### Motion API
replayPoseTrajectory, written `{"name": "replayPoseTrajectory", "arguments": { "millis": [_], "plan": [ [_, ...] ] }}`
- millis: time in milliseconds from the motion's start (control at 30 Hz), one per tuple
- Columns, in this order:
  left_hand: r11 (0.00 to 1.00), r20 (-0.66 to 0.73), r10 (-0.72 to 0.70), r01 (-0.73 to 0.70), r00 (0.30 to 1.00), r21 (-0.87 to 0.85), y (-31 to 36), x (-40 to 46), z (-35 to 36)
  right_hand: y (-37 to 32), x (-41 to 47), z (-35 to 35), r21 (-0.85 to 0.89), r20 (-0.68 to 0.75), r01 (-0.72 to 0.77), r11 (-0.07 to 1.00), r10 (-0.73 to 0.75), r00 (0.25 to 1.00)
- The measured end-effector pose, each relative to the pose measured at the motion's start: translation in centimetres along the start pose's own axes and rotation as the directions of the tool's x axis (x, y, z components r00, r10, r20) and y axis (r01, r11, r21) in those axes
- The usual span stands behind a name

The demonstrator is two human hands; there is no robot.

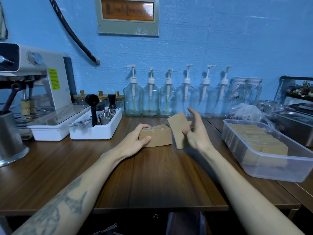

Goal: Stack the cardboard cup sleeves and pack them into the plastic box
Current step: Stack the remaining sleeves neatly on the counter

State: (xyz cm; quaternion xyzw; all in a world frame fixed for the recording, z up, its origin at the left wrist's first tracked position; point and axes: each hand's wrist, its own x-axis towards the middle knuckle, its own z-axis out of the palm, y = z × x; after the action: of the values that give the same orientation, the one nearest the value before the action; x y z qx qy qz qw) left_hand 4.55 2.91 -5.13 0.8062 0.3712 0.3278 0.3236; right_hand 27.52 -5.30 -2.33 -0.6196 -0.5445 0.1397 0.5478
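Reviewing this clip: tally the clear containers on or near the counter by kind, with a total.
Pump bottles: 6
Lidded clear jars right of the pumps: 2
Clear plastic box holding cup sleeves: 1
Total: 9

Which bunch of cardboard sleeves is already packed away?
The sleeves lying inside the clear plastic box on the right. The other stack sits on the table under the left hand.

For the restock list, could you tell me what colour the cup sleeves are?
Plain kraft brown, unprinted, on the cup sleeves in the head view, the only one.
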Motion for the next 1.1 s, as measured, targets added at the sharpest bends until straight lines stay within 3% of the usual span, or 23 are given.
{"name": "replayPoseTrajectory", "arguments": {
  "millis": [133,267,333,400,500,567,733,800,867,933,1100],
  "plan": [
    [0.999,0.018,-0.035,0.035,0.999,-0.004,0.6,-0.3,0.1,-0.4,-0.4,0.6,0.153,0.143,-0.027,0.988,0.005,0.990],
    [0.999,0.036,-0.037,0.037,0.999,-0.009,0.7,-0.4,0.2,-0.1,-0.6,1.7,0.304,0.095,-0.164,0.939,0.142,0.985],
    [0.999,0.038,-0.037,0.037,0.999,-0.014,0.8,-0.5,0.2,0.6,-0.3,1.9,0.158,-0.002,-0.161,0.974,0.164,0.987],
    [0.999,0.040,-0.033,0.034,0.999,-0.021,1.0,-0.6,0.2,0.9,-0.4,1.8,-0.125,-0.044,-0.124,0.984,0.120,0.992],
    [1.000,0.035,-0.006,0.006,0.999,-0.004,0.9,-0.5,0.4,0.7,-1.0,2.0,-0.456,0.023,-0.050,0.888,0.069,0.997],
    [1.000,0.033,0.017,-0.018,0.999,0.025,0.5,-0.3,0.5,0.5,-1.5,2.3,-0.569,0.091,0.013,0.822,0.047,0.995],
    [0.995,0.018,0.088,-0.089,0.996,0.051,0.1,-0.1,0.4,0.0,-1.9,2.5,-0.637,0.181,0.233,0.735,-0.151,0.972],
    [0.994,0.023,0.105,-0.106,0.994,0.037,0.0,-0.1,0.4,-0.3,-2.0,2.7,-0.572,0.266,0.402,0.715,-0.302,0.915],
    [0.994,0.047,0.103,-0.105,0.994,0.042,0.0,-0.1,0.6,-0.3,-2.0,3.2,-0.590,0.348,0.532,0.607,-0.403,0.846],
    [0.993,0.071,0.072,-0.078,0.995,0.085,0.0,0.1,0.9,-0.2,-1.9,3.8,-0.630,0.413,0.566,0.531,-0.388,0.824],
    [0.985,0.075,-0.021,0.008,0.997,0.170,-0.5,0.6,1.3,-0.6,-1.4,4.0,-0.646,0.423,0.564,0.514,-0.374,0.825]
  ]
}}
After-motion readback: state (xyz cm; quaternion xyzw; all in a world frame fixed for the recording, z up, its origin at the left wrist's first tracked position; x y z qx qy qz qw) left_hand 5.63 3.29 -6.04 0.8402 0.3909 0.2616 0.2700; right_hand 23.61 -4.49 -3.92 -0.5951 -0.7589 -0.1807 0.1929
